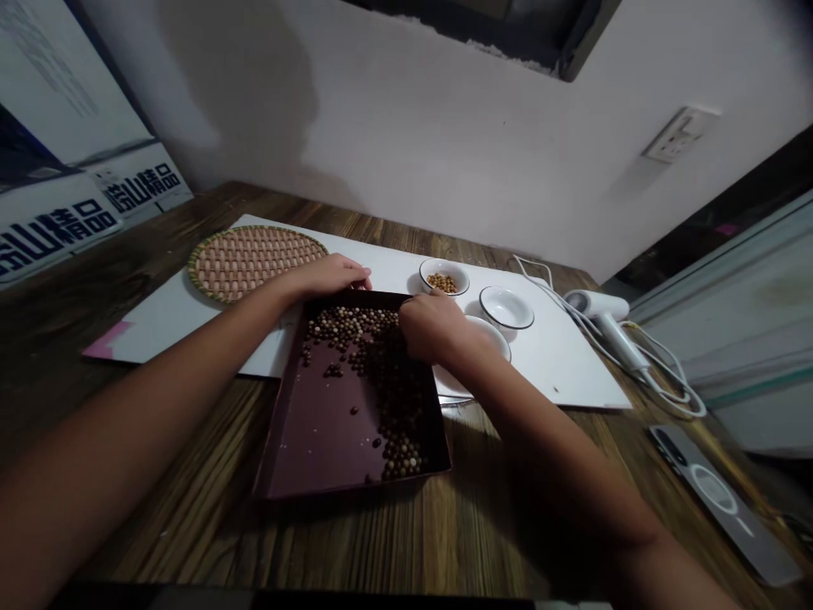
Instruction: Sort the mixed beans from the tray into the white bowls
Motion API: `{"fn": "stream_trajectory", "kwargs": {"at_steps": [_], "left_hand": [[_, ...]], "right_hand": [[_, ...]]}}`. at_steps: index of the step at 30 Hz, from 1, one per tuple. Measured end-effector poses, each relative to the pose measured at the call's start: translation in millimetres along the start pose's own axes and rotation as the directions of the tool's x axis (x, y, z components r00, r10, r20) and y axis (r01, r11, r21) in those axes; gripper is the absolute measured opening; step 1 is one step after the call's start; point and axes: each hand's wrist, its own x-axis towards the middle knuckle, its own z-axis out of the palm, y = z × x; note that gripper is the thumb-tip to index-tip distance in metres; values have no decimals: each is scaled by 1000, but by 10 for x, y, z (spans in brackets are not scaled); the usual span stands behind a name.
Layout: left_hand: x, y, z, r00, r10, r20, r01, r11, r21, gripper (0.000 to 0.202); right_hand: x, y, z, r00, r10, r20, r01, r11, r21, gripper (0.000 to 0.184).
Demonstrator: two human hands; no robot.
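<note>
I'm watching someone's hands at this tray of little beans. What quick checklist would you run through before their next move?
1. Small round beans stay inside the dark tray: ok.
2. Left hand is at the tray's far rim: ok.
3. Right hand is holding beans: cannot tell, its fingers are curled out of sight.
4. Small white bowl of beans stands upright: ok.
5. Hair dryer lies apart from both hands: ok.
</note>
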Motion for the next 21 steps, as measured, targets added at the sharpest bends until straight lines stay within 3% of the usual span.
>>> {"fn": "stream_trajectory", "kwargs": {"at_steps": [7,15,18,21], "left_hand": [[-7,53,20,1000,-14,-15,14,999,-38,34],[-25,52,15,1000,0,-7,-1,1000,-28,36],[-27,45,13,1000,9,12,-8,1000,-26,37],[-24,44,10,1000,27,12,-27,1000,5,37]], "right_hand": [[-4,-34,59,999,-14,-36,11,996,-88,27],[-39,-55,124,998,56,35,-54,996,-64,35],[-27,33,60,998,0,-70,-3,999,-45,30],[49,86,7,964,-124,-234,148,985,87,26]]}}
